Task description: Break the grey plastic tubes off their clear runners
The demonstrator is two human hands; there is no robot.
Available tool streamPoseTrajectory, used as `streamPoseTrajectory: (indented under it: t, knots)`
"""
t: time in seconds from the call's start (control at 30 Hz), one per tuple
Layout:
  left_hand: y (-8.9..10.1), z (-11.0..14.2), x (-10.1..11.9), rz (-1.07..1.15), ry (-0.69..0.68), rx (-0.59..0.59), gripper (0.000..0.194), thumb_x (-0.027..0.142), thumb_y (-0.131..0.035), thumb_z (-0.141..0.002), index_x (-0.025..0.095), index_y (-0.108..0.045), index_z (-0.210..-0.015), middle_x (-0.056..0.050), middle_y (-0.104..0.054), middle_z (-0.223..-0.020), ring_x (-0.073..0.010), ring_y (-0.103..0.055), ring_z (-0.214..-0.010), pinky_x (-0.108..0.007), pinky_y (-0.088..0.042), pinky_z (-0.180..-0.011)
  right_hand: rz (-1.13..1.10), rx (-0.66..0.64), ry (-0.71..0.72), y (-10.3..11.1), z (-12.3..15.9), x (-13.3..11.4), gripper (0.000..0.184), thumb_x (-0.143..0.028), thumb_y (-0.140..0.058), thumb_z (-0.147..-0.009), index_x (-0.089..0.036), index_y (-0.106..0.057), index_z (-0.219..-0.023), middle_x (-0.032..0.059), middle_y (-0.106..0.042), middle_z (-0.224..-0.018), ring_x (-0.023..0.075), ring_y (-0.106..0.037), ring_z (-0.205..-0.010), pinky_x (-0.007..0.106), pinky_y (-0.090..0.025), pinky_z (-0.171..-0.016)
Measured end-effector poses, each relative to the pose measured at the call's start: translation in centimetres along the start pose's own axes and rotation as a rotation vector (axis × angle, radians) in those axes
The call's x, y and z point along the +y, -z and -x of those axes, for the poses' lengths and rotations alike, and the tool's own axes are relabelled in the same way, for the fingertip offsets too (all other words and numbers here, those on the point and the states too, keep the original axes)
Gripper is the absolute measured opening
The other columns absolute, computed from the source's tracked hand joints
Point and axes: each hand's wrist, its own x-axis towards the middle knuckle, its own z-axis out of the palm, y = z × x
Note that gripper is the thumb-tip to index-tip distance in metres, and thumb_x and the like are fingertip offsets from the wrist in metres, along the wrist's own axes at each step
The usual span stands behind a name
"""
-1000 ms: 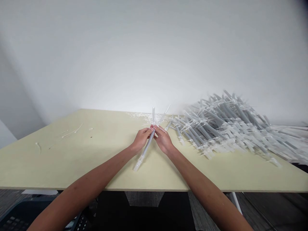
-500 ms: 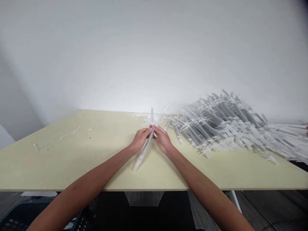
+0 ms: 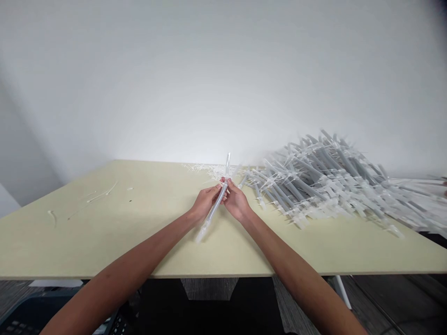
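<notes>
Above the middle of the table I hold a translucent grey plastic tube [image 3: 215, 209] at a slant. Its lower end has a clear, whitish end piece [image 3: 201, 234] pointing down and toward me. My left hand [image 3: 204, 202] is closed around the tube's upper part from the left. My right hand [image 3: 236, 200] pinches the same stretch from the right, with thumb and fingers at the joint. Beyond the fingers a clear tube branch [image 3: 228, 163] sticks up; a second one to its right is faint and blurred. The fingers partly hide the joint.
A large heap of similar tubes [image 3: 314, 181] covers the table's right side. Behind my hands lies a scatter of small white strips [image 3: 209, 170]. Several loose white strips [image 3: 101, 196] lie at the left. A dark plastic basket [image 3: 31, 307] stands below the table's front left edge.
The tube's upper end has tipped slightly to the right and its lower end has lifted a little. The right-hand branch has become blurred. Both hands stay on the tube.
</notes>
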Motion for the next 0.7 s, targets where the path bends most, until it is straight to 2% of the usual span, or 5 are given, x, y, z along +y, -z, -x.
streamPoseTrajectory:
  t: [0.07, 0.17, 0.27, 0.4, 0.7]
  knots:
    - [-0.21, 0.15, 0.08, 0.024, 0.073, -0.065, 0.039, 0.047, -0.059, -0.075, 0.01, -0.066, -0.088, -0.01, -0.062, -0.084, -0.0146, -0.055, -0.073, -0.03, -0.042, -0.071, -0.015, -0.045, -0.066, 0.34, -0.21, -0.22, 0.037, -0.052, -0.06, -0.072, -0.027, -0.061, -0.099, -0.0013, -0.059, -0.072, 0.0085, -0.038, -0.044, 0.024, -0.032, -0.04]
    - [-0.36, 0.32, 0.05, 0.05, 0.092, -0.1, 0.033, 0.04, -0.063, -0.074, 0.012, -0.067, -0.09, -0.009, -0.061, -0.085, -0.0131, -0.053, -0.074, -0.028, -0.041, -0.071, -0.004, -0.049, -0.061, 0.48, -0.37, -0.3, 0.04, -0.056, -0.057, -0.073, -0.027, -0.061, -0.1, -0.0002, -0.061, -0.08, 0.0078, -0.041, -0.046, 0.023, -0.032, -0.039]
    - [-0.36, 0.35, 0.0, 0.075, 0.077, -0.096, 0.03, 0.038, -0.064, -0.073, 0.012, -0.066, -0.088, -0.007, -0.059, -0.083, -0.0126, -0.052, -0.075, -0.027, -0.04, -0.072, 0.015, -0.041, -0.046, 0.26, -0.38, -0.11, 0.041, -0.057, -0.056, -0.073, -0.024, -0.064, -0.097, 0.0017, -0.063, -0.089, 0.0067, -0.04, -0.047, 0.022, -0.032, -0.039]
    - [-0.31, 0.27, 0.02, 0.068, 0.086, -0.063, 0.03, 0.039, -0.065, -0.071, 0.011, -0.064, -0.082, -0.005, -0.057, -0.077, -0.0118, -0.05, -0.071, -0.026, -0.039, -0.07, 0.041, -0.06, -0.068, 0.06, -0.36, 0.15, 0.043, -0.058, -0.054, -0.074, -0.021, -0.068, -0.091, 0.0037, -0.064, -0.087, 0.0066, -0.037, -0.046, 0.023, -0.034, -0.041]
    - [-0.23, 0.09, -0.34, 0.028, 0.057, -0.044, 0.031, 0.042, -0.066, -0.07, 0.011, -0.062, -0.076, -0.005, -0.056, -0.075, -0.0123, -0.05, -0.07, -0.026, -0.039, -0.069, 0.078, -0.06, -0.074, -0.25, -0.03, 0.01, 0.047, -0.062, -0.05, -0.074, -0.021, -0.069, -0.088, 0.0053, -0.063, -0.085, 0.0113, -0.05, -0.058, 0.026, -0.041, -0.053]
